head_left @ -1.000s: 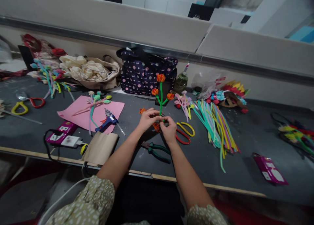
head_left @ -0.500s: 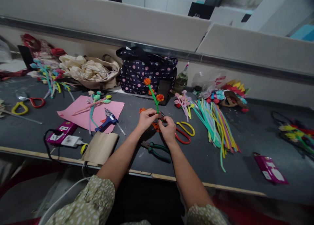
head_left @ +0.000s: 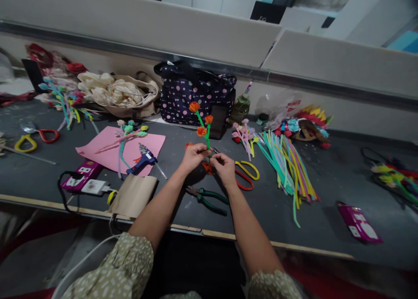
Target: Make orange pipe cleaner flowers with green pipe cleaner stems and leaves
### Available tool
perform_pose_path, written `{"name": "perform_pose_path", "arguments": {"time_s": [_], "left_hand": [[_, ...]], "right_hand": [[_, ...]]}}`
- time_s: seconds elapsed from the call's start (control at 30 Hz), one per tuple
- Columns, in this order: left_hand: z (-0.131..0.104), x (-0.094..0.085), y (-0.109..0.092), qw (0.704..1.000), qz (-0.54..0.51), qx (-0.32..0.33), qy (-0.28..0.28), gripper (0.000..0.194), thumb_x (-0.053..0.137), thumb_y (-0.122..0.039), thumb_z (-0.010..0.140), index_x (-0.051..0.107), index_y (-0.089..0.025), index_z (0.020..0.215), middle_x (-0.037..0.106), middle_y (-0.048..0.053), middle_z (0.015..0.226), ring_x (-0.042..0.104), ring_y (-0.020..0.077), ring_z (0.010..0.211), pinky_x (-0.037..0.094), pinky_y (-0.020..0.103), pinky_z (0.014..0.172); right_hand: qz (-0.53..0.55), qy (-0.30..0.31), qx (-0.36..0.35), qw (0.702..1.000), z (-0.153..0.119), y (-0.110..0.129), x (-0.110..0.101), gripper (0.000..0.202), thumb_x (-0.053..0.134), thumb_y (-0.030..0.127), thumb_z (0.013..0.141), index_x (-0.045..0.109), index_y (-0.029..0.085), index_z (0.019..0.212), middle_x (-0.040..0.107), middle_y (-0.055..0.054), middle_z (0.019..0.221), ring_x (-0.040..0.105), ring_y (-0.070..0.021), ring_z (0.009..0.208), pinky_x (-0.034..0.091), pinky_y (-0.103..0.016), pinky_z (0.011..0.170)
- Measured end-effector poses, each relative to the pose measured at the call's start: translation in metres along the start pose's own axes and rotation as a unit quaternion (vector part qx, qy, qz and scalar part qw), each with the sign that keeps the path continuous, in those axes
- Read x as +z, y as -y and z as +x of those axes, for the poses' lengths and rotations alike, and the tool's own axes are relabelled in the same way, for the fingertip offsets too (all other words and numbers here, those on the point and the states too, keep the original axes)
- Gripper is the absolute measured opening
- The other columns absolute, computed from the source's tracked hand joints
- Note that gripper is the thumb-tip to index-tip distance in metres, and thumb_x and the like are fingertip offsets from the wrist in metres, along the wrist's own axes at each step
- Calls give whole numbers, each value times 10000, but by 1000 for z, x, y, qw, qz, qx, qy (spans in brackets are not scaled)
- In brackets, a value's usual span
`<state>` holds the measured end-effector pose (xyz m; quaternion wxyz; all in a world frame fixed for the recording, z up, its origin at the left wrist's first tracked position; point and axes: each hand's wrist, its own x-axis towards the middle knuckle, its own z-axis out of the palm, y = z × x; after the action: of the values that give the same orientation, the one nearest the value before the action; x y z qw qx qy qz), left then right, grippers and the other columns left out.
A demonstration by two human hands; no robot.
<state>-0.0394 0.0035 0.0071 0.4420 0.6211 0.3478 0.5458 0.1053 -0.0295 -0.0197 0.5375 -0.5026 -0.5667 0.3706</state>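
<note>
A green stem (head_left: 208, 136) bearing three orange flowers stands upright between my two hands. My left hand (head_left: 195, 156) pinches it from the left, fingers closed around the stem. On the right, my right hand (head_left: 224, 166) is closed on the lower part of the same stem. More orange pieces (head_left: 208, 167) lie on the table just under my hands, partly hidden. Green-handled pliers (head_left: 209, 199) rest nearer the table edge. Beside my right hand lie scissors with red and yellow handles (head_left: 247, 175), their blades partly covered by that hand.
A glue gun (head_left: 143, 158) lies on pink paper (head_left: 94, 147) to the left, near brown card (head_left: 134, 196). Loose pipe cleaners (head_left: 290, 173) spread on the right. A dotted dark bag (head_left: 179, 96) and a bottle (head_left: 241, 106) stand behind.
The flower stem has turned between my fingers, so its three orange flowers now face differently and show more clearly. My right hand has shifted slightly.
</note>
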Motion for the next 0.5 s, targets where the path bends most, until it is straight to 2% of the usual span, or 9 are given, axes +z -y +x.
{"name": "perform_pose_path", "arguments": {"time_s": [0.27, 0.5], "left_hand": [[1, 0, -1, 997, -52, -45, 16, 216, 711, -318, 657, 603, -136, 611, 654, 40, 717, 590, 136, 672, 473, 259, 648], [1, -2, -1, 997, -54, -38, 43, 200, 720, -304, 655, 633, -128, 615, 630, 36, 698, 578, 129, 666, 463, 254, 645]], "right_hand": [[45, 24, 8, 999, 1, 7, 0, 171, 671, 331, 679, 634, 173, 730, 575, 26, 649, 487, -101, 582, 394, -237, 600], [27, 39, 16, 999, 0, 6, 0, 169, 646, 333, 684, 602, 173, 717, 538, 36, 624, 447, -90, 544, 380, -228, 560]]}}
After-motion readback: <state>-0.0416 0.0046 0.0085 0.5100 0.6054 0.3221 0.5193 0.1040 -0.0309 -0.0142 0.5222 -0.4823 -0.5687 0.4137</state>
